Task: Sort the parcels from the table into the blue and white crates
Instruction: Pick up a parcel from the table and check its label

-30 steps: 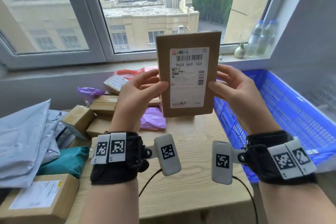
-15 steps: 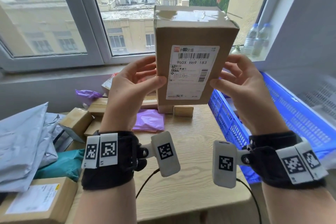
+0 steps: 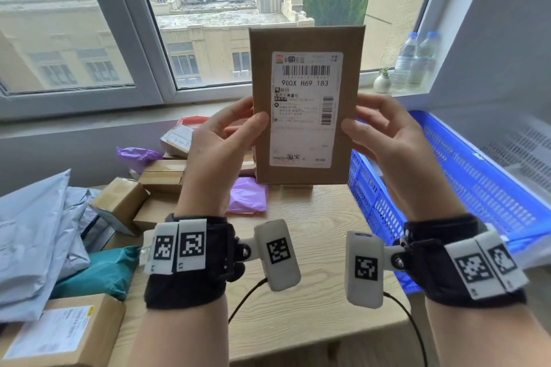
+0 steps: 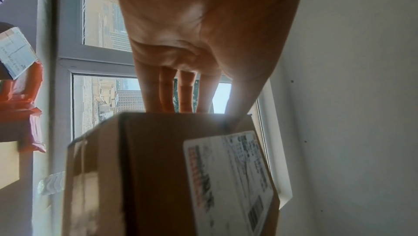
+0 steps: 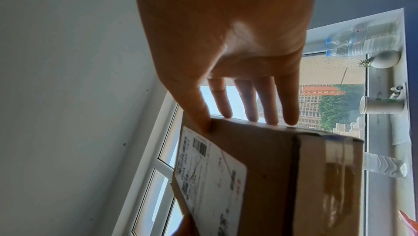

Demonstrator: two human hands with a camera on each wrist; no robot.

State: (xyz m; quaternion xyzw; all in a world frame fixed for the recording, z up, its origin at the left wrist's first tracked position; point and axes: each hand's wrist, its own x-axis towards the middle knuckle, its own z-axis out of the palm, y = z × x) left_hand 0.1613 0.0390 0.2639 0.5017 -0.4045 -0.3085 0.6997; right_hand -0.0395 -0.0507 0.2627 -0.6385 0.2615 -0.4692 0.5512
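A brown cardboard parcel (image 3: 307, 39) with a white shipping label stands upright in the air above the wooden table (image 3: 313, 322), label facing me. My left hand (image 3: 238, 128) grips its left edge, thumb on the front and fingers behind. My right hand (image 3: 372, 125) grips the right edge the same way. The left wrist view shows the left hand (image 4: 192, 43) reaching onto the parcel (image 4: 158, 168). The right wrist view shows the right hand (image 5: 237, 43) on the parcel (image 5: 260, 150). The blue crate (image 3: 477, 188) stands at the table's right side.
Grey poly bags (image 3: 29, 232), a teal bag (image 3: 98, 271), several cardboard boxes (image 3: 119, 205) and a purple bag (image 3: 247, 197) lie left and behind. A labelled box (image 3: 59, 334) sits near left. Water bottles (image 3: 417, 62) and a small vase (image 3: 381, 83) stand on the sill. A pale perforated surface (image 3: 524, 143) lies beyond the blue crate.
Half a second ago the parcel was tipped so its taped top face showed; now it is back flat-on with only the label face toward me. Both hands kept their grip.
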